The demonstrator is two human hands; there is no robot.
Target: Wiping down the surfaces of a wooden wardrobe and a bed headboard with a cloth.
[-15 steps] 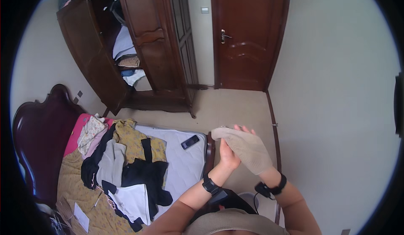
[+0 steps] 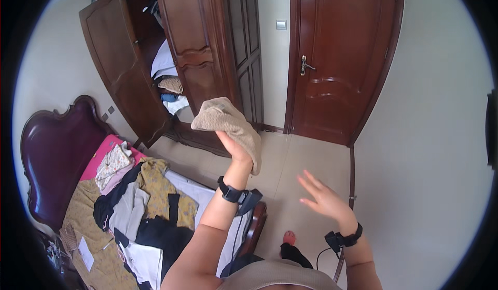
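Left hand (image 2: pixel 234 147) risen with beige cloth (image 2: pixel 228 121)

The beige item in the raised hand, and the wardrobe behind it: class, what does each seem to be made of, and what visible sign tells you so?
Beige item: apparently soft woven or knitted cloth, matte; it droops and folds over the left hand. Wardrobe: seemingly dark reddish wood or veneer, glossy varnish; carved panels catch the light.

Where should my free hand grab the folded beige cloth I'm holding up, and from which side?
Probably the hanging lower end of the folded beige cloth, taken from the right. The left hand already holds it from underneath, near the middle, and that end droops free on the side facing the open right hand.
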